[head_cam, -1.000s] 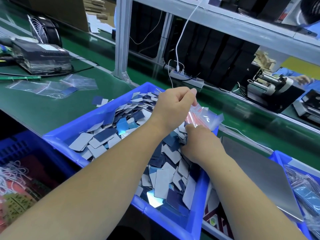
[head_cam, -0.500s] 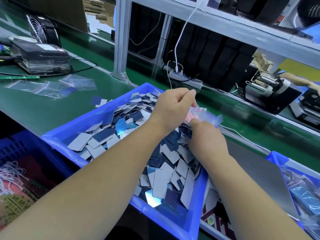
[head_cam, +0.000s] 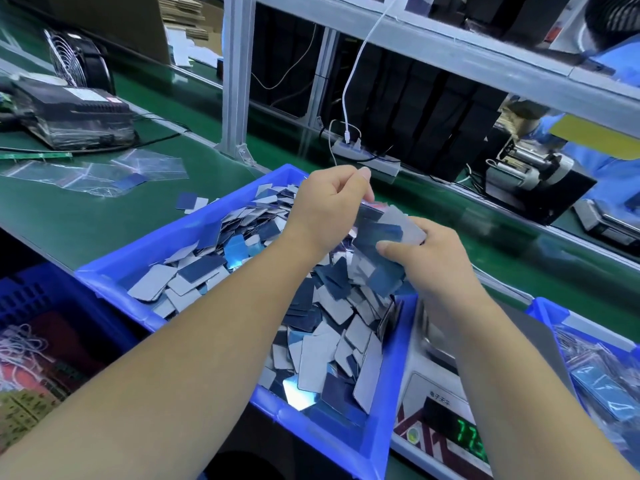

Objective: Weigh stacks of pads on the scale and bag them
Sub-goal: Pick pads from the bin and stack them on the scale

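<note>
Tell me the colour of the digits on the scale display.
Green, on a dark display of the scale; the head view shows it at lower right.

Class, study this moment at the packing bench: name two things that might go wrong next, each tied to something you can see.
1. The right hand pinches a stack of pads at the bag held by the left hand; pads may slip into the blue bin, spoiling the weighed count.
2. The right forearm crosses above the scale, so touching it may disturb the reading.

Glossy blue plastic bin (head_cam: 194,237), matt grey pads (head_cam: 311,372)
</note>
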{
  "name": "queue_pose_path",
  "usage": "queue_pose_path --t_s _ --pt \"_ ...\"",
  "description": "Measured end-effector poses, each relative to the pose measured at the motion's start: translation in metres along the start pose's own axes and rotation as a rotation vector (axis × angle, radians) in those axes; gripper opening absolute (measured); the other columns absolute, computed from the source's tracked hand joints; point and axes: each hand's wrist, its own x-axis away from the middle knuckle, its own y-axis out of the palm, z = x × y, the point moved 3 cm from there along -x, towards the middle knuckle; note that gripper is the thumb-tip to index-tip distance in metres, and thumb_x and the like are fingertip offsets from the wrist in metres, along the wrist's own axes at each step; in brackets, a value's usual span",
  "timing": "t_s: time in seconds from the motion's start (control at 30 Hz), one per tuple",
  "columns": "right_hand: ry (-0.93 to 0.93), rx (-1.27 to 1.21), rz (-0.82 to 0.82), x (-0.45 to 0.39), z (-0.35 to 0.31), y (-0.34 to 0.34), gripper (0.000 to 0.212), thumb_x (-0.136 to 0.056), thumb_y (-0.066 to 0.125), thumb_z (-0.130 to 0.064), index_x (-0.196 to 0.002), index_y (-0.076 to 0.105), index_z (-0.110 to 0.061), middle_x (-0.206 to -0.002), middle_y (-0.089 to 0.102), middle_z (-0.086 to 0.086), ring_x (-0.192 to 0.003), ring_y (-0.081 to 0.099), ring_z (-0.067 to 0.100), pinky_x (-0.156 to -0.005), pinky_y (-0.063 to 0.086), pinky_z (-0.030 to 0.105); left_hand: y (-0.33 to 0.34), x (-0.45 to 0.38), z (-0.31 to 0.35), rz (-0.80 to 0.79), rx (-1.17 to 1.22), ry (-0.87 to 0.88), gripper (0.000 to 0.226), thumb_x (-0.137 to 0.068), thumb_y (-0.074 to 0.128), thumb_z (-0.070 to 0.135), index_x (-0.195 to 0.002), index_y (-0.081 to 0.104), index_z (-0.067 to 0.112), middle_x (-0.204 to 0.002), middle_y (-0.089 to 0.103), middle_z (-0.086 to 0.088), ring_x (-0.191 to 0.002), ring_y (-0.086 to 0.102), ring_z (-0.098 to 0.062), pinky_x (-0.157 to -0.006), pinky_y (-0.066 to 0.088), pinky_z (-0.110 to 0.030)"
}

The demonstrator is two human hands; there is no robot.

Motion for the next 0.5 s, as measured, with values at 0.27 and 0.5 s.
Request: queue_pose_path --t_s 0.27,0.5 --pt "0.212 -0.435 -0.033 0.015 0.003 -0.021 0.022 -0.081 0.07 0.001 -0.093 0.07 -0.018 -0.077 0.075 0.003 -0.059 0.069 0.019 -0.05 0.055 0.036 0.013 0.007 -0.012 -0.298 -0.04 -0.209 0.018 -0.093 0.047 0.049 -0.094 0.062 0.04 -0.098 0.064 0.022 -0.088 0.058 0.003 -0.078 0.045 -0.022" --pt "0.197 -0.35 -0.051 0.043 0.012 -0.096 0.02 -0.081 0.068 0.0 -0.091 0.071 -0.017 -0.083 0.071 0.004 -0.067 0.065 0.02 -0.058 0.055 0.034 0.064 0.036 0.008 -0.642 0.189 -0.343 0.03 -0.102 0.05 0.031 -0.107 0.064 0.004 -0.084 0.069 0.001 -0.082 0.075 -0.02 -0.075 0.061 -0.03"
